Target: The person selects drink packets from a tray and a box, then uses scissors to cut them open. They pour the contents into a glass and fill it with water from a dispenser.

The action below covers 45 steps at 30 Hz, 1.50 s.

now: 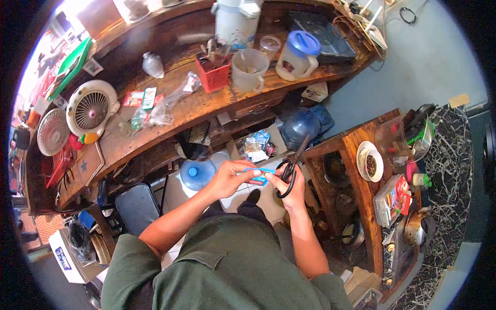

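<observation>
A small blue sachet [257,179] is held between my two hands in front of my body. My left hand [231,179] pinches its left end with thumb and fingers. On its other side, my right hand [291,188] grips the sachet's right end. Black-handled scissors [290,174] also rest in my right hand, their handles against the fingers and the blades pointing up and to the right. What is printed on the sachet is too small to read.
A wooden counter [175,111] curves ahead, bearing a fan [92,109], a red utensil box [213,77], a measuring jug [249,70] and a blue-lidded pitcher [298,56]. Below stands a water bottle [198,174]. To the right, a white bowl [369,161] sits on a wooden shelf [356,139].
</observation>
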{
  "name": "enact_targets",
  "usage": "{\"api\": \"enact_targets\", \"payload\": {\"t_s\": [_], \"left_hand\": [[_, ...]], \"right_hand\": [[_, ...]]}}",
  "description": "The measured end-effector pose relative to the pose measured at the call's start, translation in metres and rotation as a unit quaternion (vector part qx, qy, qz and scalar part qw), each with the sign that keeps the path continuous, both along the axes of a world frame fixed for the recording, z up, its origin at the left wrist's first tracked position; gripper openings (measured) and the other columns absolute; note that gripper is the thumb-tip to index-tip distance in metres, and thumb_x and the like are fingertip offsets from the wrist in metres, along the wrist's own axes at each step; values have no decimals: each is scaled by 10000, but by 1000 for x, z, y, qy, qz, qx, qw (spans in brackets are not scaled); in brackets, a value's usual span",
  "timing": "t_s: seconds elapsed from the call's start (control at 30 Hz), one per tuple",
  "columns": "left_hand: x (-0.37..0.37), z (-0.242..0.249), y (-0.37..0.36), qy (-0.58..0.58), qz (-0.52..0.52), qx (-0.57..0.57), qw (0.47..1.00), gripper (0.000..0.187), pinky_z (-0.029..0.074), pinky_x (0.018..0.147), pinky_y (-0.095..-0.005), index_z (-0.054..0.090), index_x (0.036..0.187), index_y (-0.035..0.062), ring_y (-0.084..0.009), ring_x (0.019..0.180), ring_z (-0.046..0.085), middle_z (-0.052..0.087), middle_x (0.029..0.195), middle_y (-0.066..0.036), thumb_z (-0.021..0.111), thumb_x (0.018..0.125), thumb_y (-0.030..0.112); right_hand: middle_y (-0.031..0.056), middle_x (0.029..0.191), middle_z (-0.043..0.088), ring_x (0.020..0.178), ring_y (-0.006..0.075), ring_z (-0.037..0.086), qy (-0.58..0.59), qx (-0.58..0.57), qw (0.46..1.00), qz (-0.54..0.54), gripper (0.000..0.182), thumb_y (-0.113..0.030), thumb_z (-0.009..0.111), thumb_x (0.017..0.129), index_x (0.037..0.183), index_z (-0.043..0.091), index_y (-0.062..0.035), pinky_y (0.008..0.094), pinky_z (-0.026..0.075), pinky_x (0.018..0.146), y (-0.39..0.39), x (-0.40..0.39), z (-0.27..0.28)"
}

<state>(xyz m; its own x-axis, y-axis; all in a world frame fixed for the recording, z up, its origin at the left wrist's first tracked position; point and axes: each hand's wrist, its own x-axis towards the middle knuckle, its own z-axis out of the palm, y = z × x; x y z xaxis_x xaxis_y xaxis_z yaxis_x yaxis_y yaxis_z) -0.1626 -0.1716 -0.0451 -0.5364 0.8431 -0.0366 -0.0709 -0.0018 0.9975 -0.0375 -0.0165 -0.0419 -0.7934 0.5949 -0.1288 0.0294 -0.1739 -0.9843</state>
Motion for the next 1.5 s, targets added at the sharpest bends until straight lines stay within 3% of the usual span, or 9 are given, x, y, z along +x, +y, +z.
{"api": "enact_targets", "payload": {"t_s": [0.07, 0.13, 0.3, 0.5, 0.6, 0.87, 1.0, 1.23, 1.5], "left_hand": [[4, 6, 20, 40, -13, -20, 999, 224, 501, 721, -282, 711, 974, -17, -116, 800, 607, 673, 884, -73, 629, 936, 188], [8, 1, 42, -114, -13, -19, 993, 272, 520, 757, -274, 700, 985, -40, -110, 843, 615, 669, 893, -65, 616, 949, 217], [18, -20, 97, -181, -12, 7, 983, 244, 525, 793, -274, 681, 1036, -19, -108, 875, 629, 680, 940, -56, 639, 935, 199], [47, -27, 148, -250, 151, 82, 953, 318, 517, 824, -312, 621, 1100, 31, -142, 913, 650, 688, 1008, -67, 751, 817, 95], [47, -27, 158, -312, 203, 146, 917, 251, 527, 826, -301, 622, 1064, 30, -127, 896, 656, 691, 995, -51, 727, 849, 108], [0, -28, 152, -352, 193, 130, 907, 271, 538, 863, -383, 538, 1167, 56, -164, 987, 645, 653, 1104, -82, 632, 923, 129], [-19, -24, 155, -330, 193, 128, 915, 254, 525, 865, -337, 571, 1129, 16, -143, 969, 644, 666, 1083, -82, 652, 902, 95], [-52, -25, 159, -312, 120, 73, 940, 228, 532, 829, -292, 633, 1082, -9, -140, 893, 669, 700, 1015, -100, 685, 870, 56], [-78, -27, 159, -328, 73, 77, 939, 234, 540, 830, -297, 629, 1077, -12, -146, 889, 673, 696, 1031, -106, 696, 864, 57]], "right_hand": [[3, 746, 580, 639, 83, 545, 5, 6, 1000, -7, 359, -132, 848, 714, 829, 512, -78, 232, 446, 577, 22, 7, -4], [4, 743, 580, 639, 77, 543, -17, -1, 1000, 5, 366, -134, 851, 711, 829, 509, -74, 232, 443, 573, 44, 11, -1], [3, 722, 577, 611, 88, 542, 15, -79, 996, -28, 348, -95, 837, 716, 829, 508, -81, 239, 422, 530, 88, 17, -1], [19, 754, 580, 607, 110, 559, 89, -131, 981, -115, 338, -34, 801, 745, 896, 504, -93, 249, 425, 529, 113, 5, -1], [15, 751, 579, 618, 107, 559, 72, -137, 982, -108, 334, -29, 798, 747, 894, 505, -94, 245, 437, 558, 117, 0, -5], [0, 813, 584, 740, 69, 533, -24, 45, 998, 32, 228, -158, 718, 861, 922, 522, -58, 233, 417, 635, 149, 18, -31], [37, 733, 543, 671, 117, 497, -153, 214, 958, 117, 382, -303, 765, 799, 908, 509, -41, 294, 419, 613, 150, 30, -22], [-16, 692, 396, 642, 82, 384, -169, 192, 963, 81, 380, -328, 749, 809, 865, 493, -52, 273, 329, 568, 118, 13, -1], [41, 609, 502, 541, 151, 444, -214, 211, 954, 3, 408, -385, 740, 811, 787, 519, -44, 324, 374, 531, 92, -12, -2]]}}
